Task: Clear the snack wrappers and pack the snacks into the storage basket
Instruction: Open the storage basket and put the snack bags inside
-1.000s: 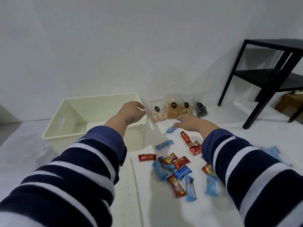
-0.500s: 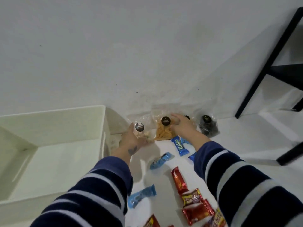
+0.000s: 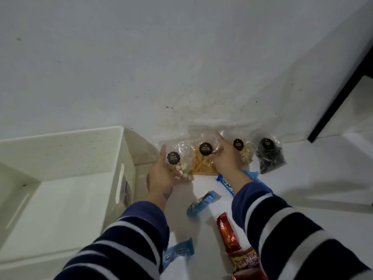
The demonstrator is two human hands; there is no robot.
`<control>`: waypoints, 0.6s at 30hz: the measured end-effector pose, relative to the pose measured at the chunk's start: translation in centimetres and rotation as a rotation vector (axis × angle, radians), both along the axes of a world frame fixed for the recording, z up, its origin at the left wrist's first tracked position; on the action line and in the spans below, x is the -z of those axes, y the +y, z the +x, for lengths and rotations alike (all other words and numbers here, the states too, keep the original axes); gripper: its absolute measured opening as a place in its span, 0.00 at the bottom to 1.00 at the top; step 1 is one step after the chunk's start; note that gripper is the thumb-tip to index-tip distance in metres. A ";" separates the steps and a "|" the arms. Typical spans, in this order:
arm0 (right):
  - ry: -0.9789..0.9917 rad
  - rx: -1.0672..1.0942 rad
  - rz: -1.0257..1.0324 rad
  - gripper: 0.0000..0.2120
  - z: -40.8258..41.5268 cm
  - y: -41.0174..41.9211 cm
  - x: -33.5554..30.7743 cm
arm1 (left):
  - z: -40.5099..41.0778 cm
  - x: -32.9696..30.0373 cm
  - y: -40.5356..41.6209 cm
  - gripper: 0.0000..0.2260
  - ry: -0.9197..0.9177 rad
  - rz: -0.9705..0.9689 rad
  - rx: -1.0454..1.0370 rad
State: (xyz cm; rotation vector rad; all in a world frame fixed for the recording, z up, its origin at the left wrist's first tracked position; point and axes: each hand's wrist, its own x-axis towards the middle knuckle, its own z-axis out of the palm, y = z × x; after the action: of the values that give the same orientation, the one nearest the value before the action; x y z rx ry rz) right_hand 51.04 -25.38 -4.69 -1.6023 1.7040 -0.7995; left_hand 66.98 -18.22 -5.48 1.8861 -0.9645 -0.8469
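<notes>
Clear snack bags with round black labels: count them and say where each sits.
4, in a row against the wall: biscuit bag at the left hand, yellow-stick bag and nut bag either side of the right hand, dark-snack bag rightmost.

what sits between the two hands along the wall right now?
In the head view, the clear bag of orange sticks leans between the left hand and the right hand, touched by both.

We see both arms in long knit sleeves of dark navy crossed by broad white stripes, each ending in a plain navy cuff just behind the left hand and the right hand. A small dark mark shows behind the left hand, at the wrist.
</notes>
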 end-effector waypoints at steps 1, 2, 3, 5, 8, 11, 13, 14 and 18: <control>-0.006 -0.011 -0.007 0.37 0.0 0.2 -0.2 | 0.1 0.1 0.2 0.24 0.015 -0.023 0.041; -0.001 -0.028 -0.024 0.37 0.1 0.6 -0.7 | 0.1 -0.4 0.7 0.28 0.023 -0.031 0.045; 0.010 -0.047 -0.049 0.37 0.1 0.8 -1.4 | 0.3 -1.1 0.9 0.33 0.034 -0.045 0.046; 0.037 -0.060 -0.100 0.37 0.1 1.4 -3.6 | 1.0 -2.7 0.7 0.36 0.070 -0.094 0.051; 0.024 -0.068 -0.172 0.37 0.4 2.7 -8.3 | 1.7 -7.2 1.3 0.35 0.010 -0.203 0.102; 0.048 -0.065 -0.264 0.37 1.6 4.2 -13.0 | 3.0 -12.2 2.9 0.37 -0.039 -0.295 0.109; 0.053 -0.067 -0.307 0.36 3.1 5.7 -16.0 | 4.8 -15.0 4.2 0.39 -0.095 -0.328 0.097; 0.055 -0.071 -0.324 0.36 4.0 6.4 -17.3 | 5.9 -16.2 4.8 0.40 -0.100 -0.341 0.086; 0.069 -0.097 -0.349 0.36 9.1 9.3 -21.0 | 11.6 -19.5 8.2 0.40 -0.133 -0.373 0.043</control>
State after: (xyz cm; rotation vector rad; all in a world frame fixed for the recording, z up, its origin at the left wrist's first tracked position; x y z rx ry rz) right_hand 60.19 -16.04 16.30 -1.9494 1.5826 -1.0471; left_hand 78.61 -10.02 13.99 1.6173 -1.1601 -0.5260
